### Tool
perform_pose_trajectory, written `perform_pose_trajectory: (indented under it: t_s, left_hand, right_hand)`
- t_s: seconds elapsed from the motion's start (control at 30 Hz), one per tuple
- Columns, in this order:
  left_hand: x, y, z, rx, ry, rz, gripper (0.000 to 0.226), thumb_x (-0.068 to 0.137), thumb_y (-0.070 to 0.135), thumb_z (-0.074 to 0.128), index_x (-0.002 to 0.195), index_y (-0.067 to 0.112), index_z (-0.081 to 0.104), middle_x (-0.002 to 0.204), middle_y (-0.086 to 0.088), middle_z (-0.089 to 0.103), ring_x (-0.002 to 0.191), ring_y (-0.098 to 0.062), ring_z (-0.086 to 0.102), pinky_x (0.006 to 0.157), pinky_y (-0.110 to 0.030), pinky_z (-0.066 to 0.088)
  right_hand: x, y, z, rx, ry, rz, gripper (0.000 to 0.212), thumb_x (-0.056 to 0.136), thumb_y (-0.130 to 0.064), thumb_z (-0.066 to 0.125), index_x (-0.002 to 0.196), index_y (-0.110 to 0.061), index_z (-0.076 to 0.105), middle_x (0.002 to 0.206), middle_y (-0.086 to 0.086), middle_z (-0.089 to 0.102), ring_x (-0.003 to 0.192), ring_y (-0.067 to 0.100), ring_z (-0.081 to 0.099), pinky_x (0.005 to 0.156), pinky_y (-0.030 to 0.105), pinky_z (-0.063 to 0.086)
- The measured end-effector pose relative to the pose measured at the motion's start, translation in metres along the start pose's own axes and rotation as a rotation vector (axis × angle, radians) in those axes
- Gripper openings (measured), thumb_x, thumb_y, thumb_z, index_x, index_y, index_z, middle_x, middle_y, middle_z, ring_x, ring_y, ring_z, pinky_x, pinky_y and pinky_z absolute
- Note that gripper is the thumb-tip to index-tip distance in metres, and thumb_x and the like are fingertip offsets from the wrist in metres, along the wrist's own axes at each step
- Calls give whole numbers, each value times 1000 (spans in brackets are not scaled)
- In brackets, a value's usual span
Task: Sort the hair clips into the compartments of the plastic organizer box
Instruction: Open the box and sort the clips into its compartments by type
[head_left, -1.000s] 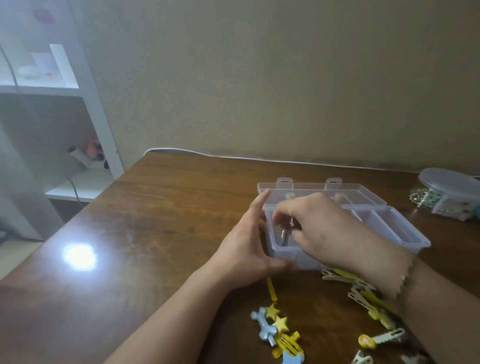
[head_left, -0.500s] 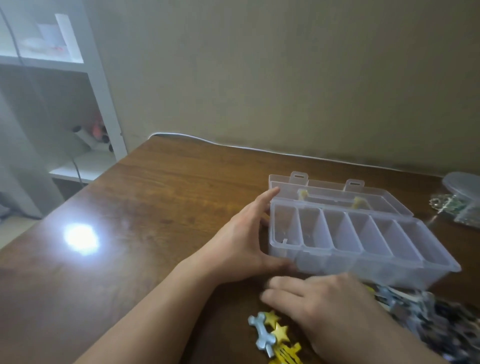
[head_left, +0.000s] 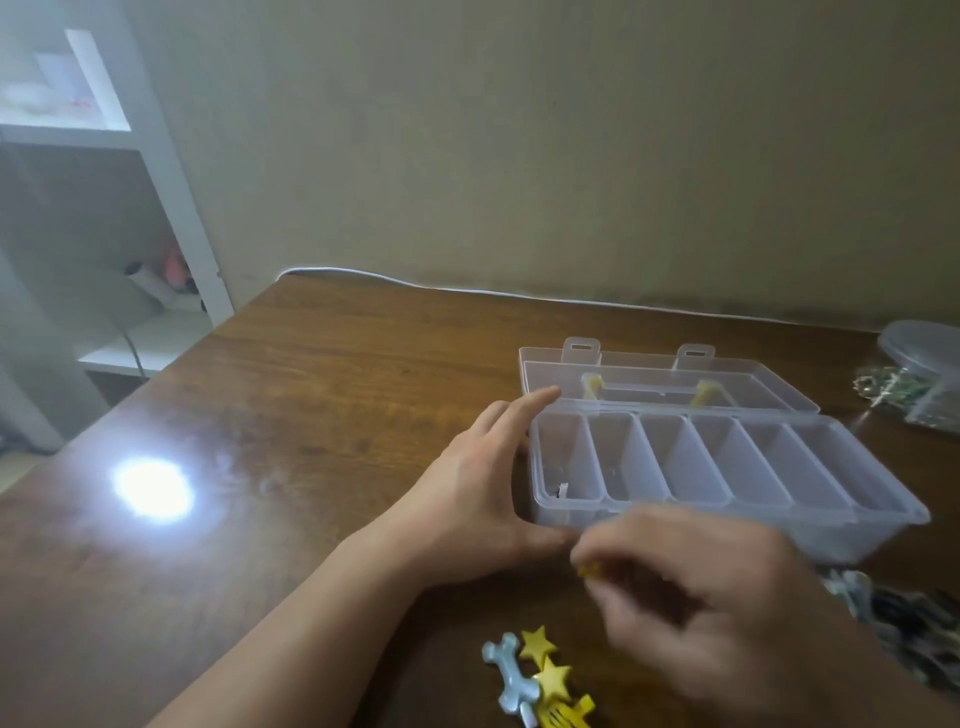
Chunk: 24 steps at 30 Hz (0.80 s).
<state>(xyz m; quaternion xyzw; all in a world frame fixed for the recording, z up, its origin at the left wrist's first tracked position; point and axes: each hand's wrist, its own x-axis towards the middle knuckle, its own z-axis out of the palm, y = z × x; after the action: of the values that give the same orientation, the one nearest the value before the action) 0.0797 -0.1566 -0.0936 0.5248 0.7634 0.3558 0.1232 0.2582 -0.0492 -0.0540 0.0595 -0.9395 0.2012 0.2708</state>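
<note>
Left hand (head_left: 483, 499): flat on the table (head_left: 311, 415), fingers straight against the left end of the box (head_left: 727, 514), thumb along its near corner.
Right hand (head_left: 711, 597): blurred, just before the box's near wall, fingers curled, pinching a small yellow clip (head_left: 589, 570).
Box: open, lid laid back; one small item in the leftmost compartment.
Clips: blue bone (head_left: 511, 680) and yellow stars (head_left: 545, 662) near the front edge.
Writing: none legible.
</note>
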Motion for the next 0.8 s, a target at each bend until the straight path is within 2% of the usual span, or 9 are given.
perform_pose_trajectory:
  t_s: [0.1,0.17,0.33,0.47,0.53,0.6,0.67,0.73,0.8]
  left_hand:
    - [0,0,0,1,-5,7,111,64,57,84,150,51,13,150,23,30,139,-2,33,112,-30,39]
    - [0,1,0,-5,-15,4,112,64,58,84,150,51,13,151,22,30,140,-4,33,112,-35,41]
    - [0,2,-1,10,-31,4,111,64,59,83,149,50,13,153,19,29,142,-8,31,114,-43,39]
    - [1,3,-4,100,-27,1,111,64,63,80,151,45,14,155,16,31,142,-10,30,120,-50,26]
    - [2,2,-3,94,-10,1,110,63,65,78,150,45,14,154,14,35,139,-10,35,119,-51,26]
    - [2,1,-3,62,-1,-20,112,63,61,80,150,47,11,152,13,39,135,-7,39,119,-52,23]
    - [0,3,-3,41,-14,-35,118,63,58,83,150,49,4,150,13,44,136,-3,40,122,-52,16]
    - [-1,5,-4,38,-20,-35,123,62,57,85,149,51,-2,150,13,46,139,-3,36,122,-51,14]
    - [-2,7,-6,30,-35,-47,125,64,55,85,149,52,-5,152,13,43,140,-4,32,122,-50,17]
  right_hand:
    - [8,-1,-3,-36,279,122,11,83,-25,63,91,-23,71,80,-16,66,72,-6,59,62,4,44]
    - [15,2,1,-48,358,222,6,86,-26,68,92,-26,71,82,-16,67,76,-5,60,64,5,45]
    - [24,11,18,-85,165,345,10,83,-37,59,88,-35,68,89,-19,66,92,2,60,83,37,53]
    - [19,2,3,-236,182,193,17,87,-34,57,91,-25,71,93,-12,67,96,13,59,82,43,50]
    - [15,-8,-4,-162,76,58,14,83,-27,62,92,-23,72,92,-12,67,88,9,61,75,33,51]
    - [8,-13,-4,-62,-209,-16,25,79,-24,64,102,-33,69,104,-21,65,92,0,63,72,26,55]
    - [2,-11,4,-157,-481,-93,41,75,-30,59,114,-44,60,122,-28,57,101,-4,61,68,24,58]
    - [-1,-4,10,-164,-603,-115,47,77,-34,54,122,-49,52,130,-33,49,107,-6,58,71,22,58]
    - [0,1,9,-91,-615,-94,43,85,-36,55,126,-49,49,134,-35,44,114,-6,53,82,26,56]
